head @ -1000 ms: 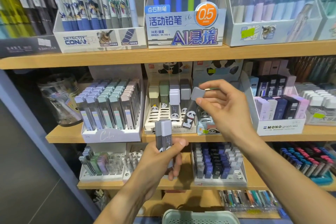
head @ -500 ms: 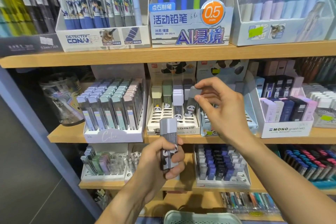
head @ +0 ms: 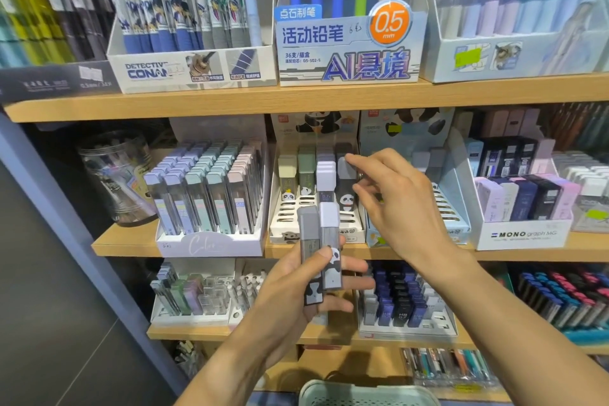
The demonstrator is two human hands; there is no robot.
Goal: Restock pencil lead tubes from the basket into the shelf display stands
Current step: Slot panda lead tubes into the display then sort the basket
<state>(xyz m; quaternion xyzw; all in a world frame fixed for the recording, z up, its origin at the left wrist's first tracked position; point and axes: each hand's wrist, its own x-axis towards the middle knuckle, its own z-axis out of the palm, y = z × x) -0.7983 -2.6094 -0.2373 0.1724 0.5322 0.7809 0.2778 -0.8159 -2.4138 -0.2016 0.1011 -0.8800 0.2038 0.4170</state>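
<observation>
My left hand (head: pixel 290 293) grips two panda-print lead tubes upright in front of the middle shelf, one grey-capped (head: pixel 309 241) and one lavender-capped (head: pixel 330 241). My right hand (head: pixel 402 208) reaches into the white panda display stand (head: pixel 286 217). Its index fingertip rests on the grey cap of a black panda tube (head: pixel 346 194) standing in the stand's right-hand column, with the thumb just beside that tube. A few cream, green and lavender tubes stand in the other columns; the front slots are bare. The rim of the pale green basket (head: pixel 362 394) shows at the bottom edge.
A full stand of pastel lead cases (head: pixel 211 241) sits left of the panda stand, a second panda stand (head: pixel 451 208) and a MONO box (head: pixel 524 234) to the right. A clear jar (head: pixel 115 175) stands far left. More lead stands (head: pixel 405 303) fill the lower shelf.
My right hand carried the black panda tube up and back and stood it in the stand's right column. My left hand rose slightly with its two tubes.
</observation>
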